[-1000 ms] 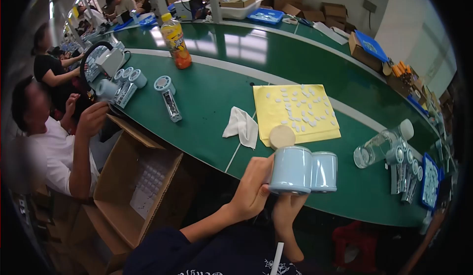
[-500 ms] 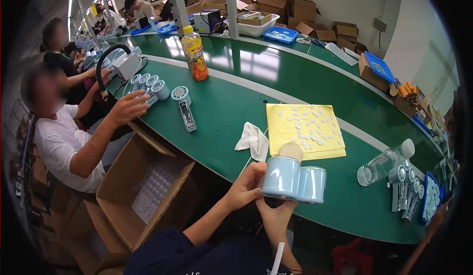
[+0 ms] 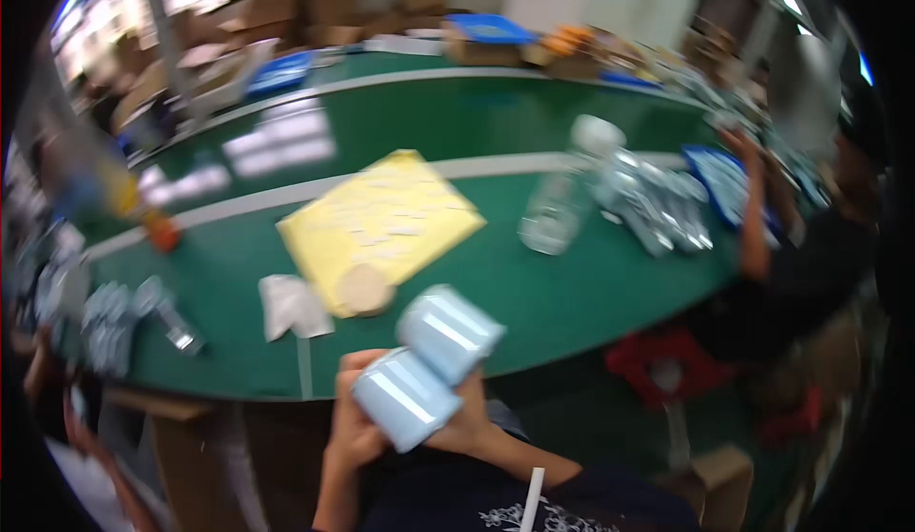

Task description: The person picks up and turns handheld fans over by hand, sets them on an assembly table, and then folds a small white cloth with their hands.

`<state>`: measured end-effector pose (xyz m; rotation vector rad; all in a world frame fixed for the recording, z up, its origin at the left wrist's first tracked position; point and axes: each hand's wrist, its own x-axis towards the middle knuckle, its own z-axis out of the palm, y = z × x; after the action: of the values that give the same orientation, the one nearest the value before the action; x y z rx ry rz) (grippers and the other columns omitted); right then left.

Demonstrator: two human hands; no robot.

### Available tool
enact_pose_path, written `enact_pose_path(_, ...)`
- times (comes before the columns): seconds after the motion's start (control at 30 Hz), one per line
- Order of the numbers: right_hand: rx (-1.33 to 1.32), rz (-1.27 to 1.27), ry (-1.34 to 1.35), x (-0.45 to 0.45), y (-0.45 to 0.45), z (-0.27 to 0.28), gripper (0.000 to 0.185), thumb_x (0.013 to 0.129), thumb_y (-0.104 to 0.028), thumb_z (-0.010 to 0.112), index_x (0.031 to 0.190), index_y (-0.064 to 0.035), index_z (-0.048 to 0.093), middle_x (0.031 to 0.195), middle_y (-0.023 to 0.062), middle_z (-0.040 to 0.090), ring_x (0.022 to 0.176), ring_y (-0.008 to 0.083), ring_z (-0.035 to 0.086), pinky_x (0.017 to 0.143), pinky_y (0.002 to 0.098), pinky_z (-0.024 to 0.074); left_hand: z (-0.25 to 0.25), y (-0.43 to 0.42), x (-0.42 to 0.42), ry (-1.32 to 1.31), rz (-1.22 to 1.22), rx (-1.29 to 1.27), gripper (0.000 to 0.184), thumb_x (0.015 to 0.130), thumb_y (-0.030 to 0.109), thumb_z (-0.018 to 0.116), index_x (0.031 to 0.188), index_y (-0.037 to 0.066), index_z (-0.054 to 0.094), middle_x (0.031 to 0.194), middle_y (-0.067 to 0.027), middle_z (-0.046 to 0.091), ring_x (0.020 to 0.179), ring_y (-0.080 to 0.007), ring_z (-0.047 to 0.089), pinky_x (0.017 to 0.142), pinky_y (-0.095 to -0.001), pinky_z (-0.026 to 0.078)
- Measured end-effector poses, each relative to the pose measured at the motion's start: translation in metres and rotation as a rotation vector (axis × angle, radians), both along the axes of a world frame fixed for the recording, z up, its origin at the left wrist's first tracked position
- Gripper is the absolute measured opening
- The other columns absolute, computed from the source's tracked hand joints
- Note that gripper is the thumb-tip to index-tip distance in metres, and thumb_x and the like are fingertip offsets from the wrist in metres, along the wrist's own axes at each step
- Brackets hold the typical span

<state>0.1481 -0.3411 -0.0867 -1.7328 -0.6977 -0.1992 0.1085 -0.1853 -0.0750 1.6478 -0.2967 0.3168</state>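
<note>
Fingers around blue double cylinder

glossy pale-blue twin-cylinder piece, rounds side by side, tilted diagonally, held in fingers

Cylinders are a soft baby blue with glossy white streaks, bench is deep green with a pale stripe across it. The sheet is bright yellow, speckled with white bits, disc is beige, cloth plain white. Clear bottle, white cap. Tray is vivid blue, and the dark shirt has a white floral print.
</note>
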Motion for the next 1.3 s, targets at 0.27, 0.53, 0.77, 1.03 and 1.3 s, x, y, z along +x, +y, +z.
enact_pose_path(0.27,0.156,-0.405,0.218,-0.006,-0.156,0.023,0.101,0.067,-0.024,0.083,0.142,0.0002,0.021,0.131,0.0138,0.046,0.121,0.0224,0.048,0.102,0.0385,0.0385,0.016,0.023,0.017,0.056,0.139,0.040,0.022,0.097,0.015,0.047,0.103,-0.003,0.056,0.100,-0.0128,0.055,0.088,-0.0210,0.057,0.082,-0.0314,0.046)
enact_pose_path(0.53,-0.437,-0.822,0.182,0.026,-0.256,0.061,0.090,0.065,-0.022,0.079,0.135,0.0034,0.029,0.117,0.0279,0.056,0.107,0.0427,0.058,0.092,0.0422,0.0455,0.055,-0.014,0.033,0.019,-0.186,0.355,0.007,0.081,-0.001,0.062,0.086,0.000,0.066,0.079,-0.0110,0.066,0.071,-0.0232,0.064,0.066,-0.0299,0.049)
enact_pose_path(0.77,-0.659,-0.634,0.090,0.094,-0.245,0.094,0.088,0.064,-0.027,0.077,0.131,0.0070,0.032,0.116,0.0318,0.053,0.109,0.0419,0.056,0.094,0.0424,0.0423,0.105,-0.023,0.042,-0.247,-0.321,0.428,0.014,0.075,-0.002,0.069,0.088,0.004,0.070,0.084,-0.0094,0.070,0.074,-0.0243,0.068,0.066,-0.0309,0.053)
enact_pose_path(1.03,-0.962,-0.582,0.057,0.165,-0.278,0.038,0.096,0.066,-0.030,0.075,0.139,0.0130,0.029,0.133,0.0357,0.043,0.128,0.0452,0.041,0.108,0.0440,0.0313,0.155,0.032,-0.005,-0.515,-0.065,0.238,0.019,0.077,-0.004,0.067,0.095,0.001,0.071,0.086,-0.0085,0.070,0.074,-0.0221,0.065,0.066,-0.0298,0.052)
enact_pose_path(1.3,-0.839,-0.540,-0.212,0.135,-0.261,0.052,0.066,0.085,-0.020,0.066,0.140,0.0021,0.038,0.138,0.0223,0.044,0.126,0.0367,0.043,0.108,0.0414,0.0304,0.176,0.018,-0.041,-0.609,-0.522,-0.068,0.017,0.087,0.012,0.062,0.097,0.002,0.072,0.095,-0.0090,0.070,0.090,-0.0287,0.063,0.078,-0.0369,0.051)
